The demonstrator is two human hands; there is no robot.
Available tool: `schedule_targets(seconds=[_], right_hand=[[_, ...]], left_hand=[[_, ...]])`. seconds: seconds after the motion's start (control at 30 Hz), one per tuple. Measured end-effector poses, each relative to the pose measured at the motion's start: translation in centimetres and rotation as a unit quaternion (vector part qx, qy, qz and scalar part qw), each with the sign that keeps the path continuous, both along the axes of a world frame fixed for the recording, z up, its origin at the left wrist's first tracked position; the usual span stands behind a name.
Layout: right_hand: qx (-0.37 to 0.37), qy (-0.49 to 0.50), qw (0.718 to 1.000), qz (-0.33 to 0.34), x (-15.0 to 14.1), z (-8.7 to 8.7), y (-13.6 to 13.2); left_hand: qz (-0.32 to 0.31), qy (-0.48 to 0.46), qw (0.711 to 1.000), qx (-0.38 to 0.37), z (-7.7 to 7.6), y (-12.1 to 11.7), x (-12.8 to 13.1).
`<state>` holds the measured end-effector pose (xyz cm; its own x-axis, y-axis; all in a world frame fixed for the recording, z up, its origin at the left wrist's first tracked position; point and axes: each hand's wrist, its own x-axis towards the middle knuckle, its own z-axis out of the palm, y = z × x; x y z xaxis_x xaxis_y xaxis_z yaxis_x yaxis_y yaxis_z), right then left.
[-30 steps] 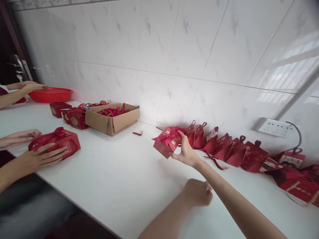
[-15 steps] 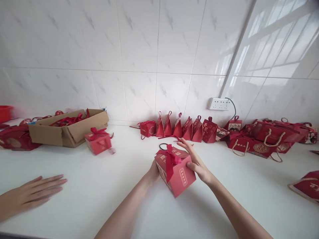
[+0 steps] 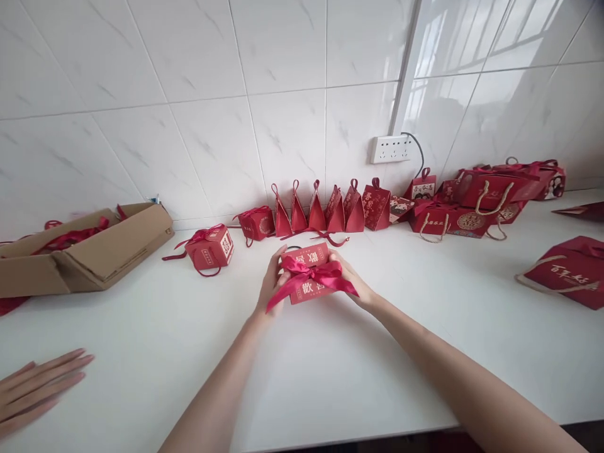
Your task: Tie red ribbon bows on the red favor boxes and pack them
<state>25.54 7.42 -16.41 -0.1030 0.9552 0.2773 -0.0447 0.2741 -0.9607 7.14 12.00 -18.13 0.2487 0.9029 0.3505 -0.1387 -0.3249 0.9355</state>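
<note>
Between my two hands is a red gift box (image 3: 302,257) with gold characters and a magenta ribbon bow on its top, which faces up toward me. My left hand (image 3: 270,286) wraps the box's left side, its fingers partly behind the ribbon tail. Against the right side presses my right hand (image 3: 353,281), its fingers partly hidden by the box. Just behind the box lies a loose dark red ribbon strip (image 3: 335,240). A similar red box with a bow (image 3: 211,250) stands to the left on the white table (image 3: 330,371).
A co-worker's hand (image 3: 42,387) lies flat at the lower left. An open cardboard box (image 3: 108,251) holds red ribbons. Small triangular red boxes (image 3: 316,214) line the wall. Red handled boxes (image 3: 472,217) pile at the right, near a power strip (image 3: 391,150). Another handled box (image 3: 569,274) sits closer.
The gift box has turned from a tilted pose, its bow now facing me squarely. My right fingers have closed in on its side. The whole view has shifted.
</note>
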Motion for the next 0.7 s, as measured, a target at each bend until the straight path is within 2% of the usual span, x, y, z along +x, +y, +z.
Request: schedule_targets(seconds=[0.07,0.2,0.27,0.4,0.53,0.6,0.7], right_hand=[[-0.022,0.013,1.000,-0.007,0.3,-0.5,0.3],[-0.069,0.034,0.997,0.007,0.4,-1.0,0.4],[-0.089,0.029,0.996,0.013,0.2,-0.9,0.3],[-0.077,-0.004,0.997,-0.006,0.0,-0.6,0.2],[-0.067,-0.039,0.997,-0.009,0.2,-0.4,0.4],[-0.067,-0.066,0.995,-0.030,0.4,-0.3,0.5],[-0.045,-0.126,0.986,-0.101,0.6,-0.1,0.5]], left_hand=[[-0.035,0.023,0.997,-0.061,0.0,0.6,-0.2],[-0.087,-0.063,0.983,-0.149,0.0,0.5,0.0],[-0.075,-0.057,0.985,-0.142,0.2,0.1,0.2],[-0.037,0.025,0.995,-0.087,0.8,-0.5,0.4],[-0.039,0.048,0.996,-0.068,1.2,-0.7,0.4],[-0.045,0.042,0.995,-0.074,1.2,-0.7,0.5],[-0.039,0.036,0.995,-0.083,1.0,-0.8,0.7]])
